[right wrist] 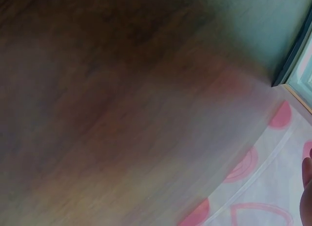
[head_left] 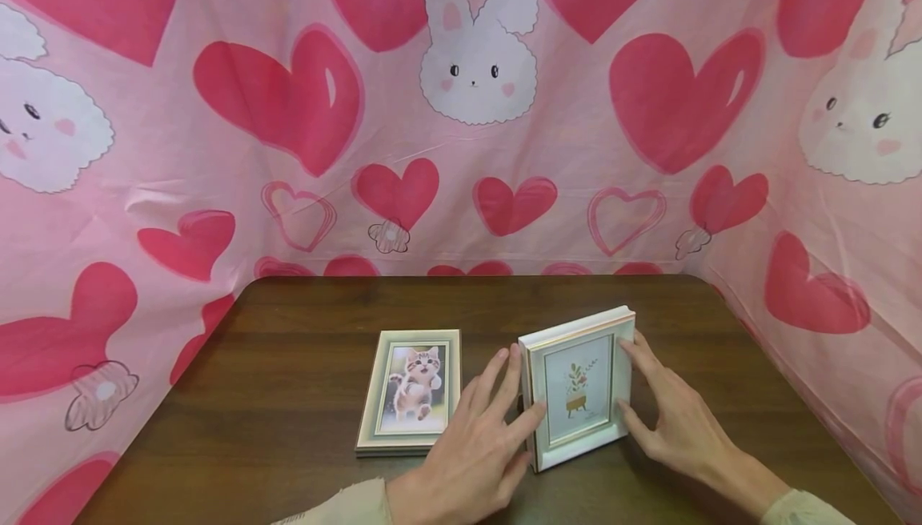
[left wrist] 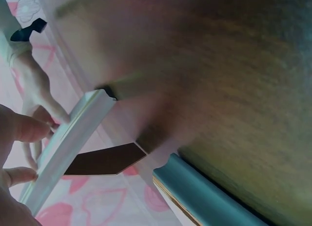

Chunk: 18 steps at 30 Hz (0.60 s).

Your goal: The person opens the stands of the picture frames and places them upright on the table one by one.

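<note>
An upright white picture frame (head_left: pixel 533 365) with a potted-plant print stands on the table, slightly turned, between both hands. My left hand (head_left: pixel 475 437) holds its left edge, one digit lying over the front border and two fingertips beside the upper edge. My right hand (head_left: pixel 680 421) holds the right edge, its index fingertip high and its thumb lower down. From the left wrist, the same frame shows side-on with its dark brown stand leg (left wrist: pixel 105 160) folded out behind. In the right wrist view only a sliver of fingers (right wrist: pixel 306 187) appears at the right border.
A second cream picture frame (head_left: pixel 385 385) with a kitten picture lies flat to the left, close to my left hand. The dark wooden table (head_left: pixel 274 397) is enclosed by pink cloth (head_left: pixel 562 141) printed with hearts and rabbits.
</note>
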Tool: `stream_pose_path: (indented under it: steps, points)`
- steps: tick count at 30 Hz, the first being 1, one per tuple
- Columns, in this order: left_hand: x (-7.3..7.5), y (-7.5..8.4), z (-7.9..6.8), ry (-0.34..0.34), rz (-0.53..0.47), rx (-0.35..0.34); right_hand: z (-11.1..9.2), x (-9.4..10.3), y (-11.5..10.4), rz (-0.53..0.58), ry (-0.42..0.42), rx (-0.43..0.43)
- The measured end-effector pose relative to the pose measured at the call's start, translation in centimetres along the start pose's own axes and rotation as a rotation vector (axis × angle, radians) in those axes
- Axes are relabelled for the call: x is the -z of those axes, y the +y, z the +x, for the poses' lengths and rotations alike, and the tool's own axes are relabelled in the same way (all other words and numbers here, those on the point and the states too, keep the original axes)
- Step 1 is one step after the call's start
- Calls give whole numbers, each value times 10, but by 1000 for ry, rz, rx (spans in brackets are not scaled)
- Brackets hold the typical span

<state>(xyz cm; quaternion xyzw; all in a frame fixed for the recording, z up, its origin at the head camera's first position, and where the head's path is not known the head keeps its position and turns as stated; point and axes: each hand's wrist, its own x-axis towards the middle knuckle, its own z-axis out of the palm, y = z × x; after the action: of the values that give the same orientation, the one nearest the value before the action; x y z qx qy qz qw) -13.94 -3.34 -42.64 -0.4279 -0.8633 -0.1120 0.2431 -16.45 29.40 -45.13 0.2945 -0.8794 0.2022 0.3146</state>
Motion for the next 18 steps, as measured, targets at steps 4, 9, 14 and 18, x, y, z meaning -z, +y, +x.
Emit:
stream_pose_path:
  steps: [4, 9, 14, 18]
  points:
    - [-1, -2, 2, -5, -9, 11, -1, -1, 0, 37, 17, 14]
    - [-1, -6, 6, -22, -28, 17, -2, -1, 2, 67, 13, 5]
    - [-2, -9, 9, -21, -21, 11, -2, -1, 3, 52, 12, -4]
    - [-5, -13, 11, -9, -9, 4, -1, -1, 1, 27, 17, -6]
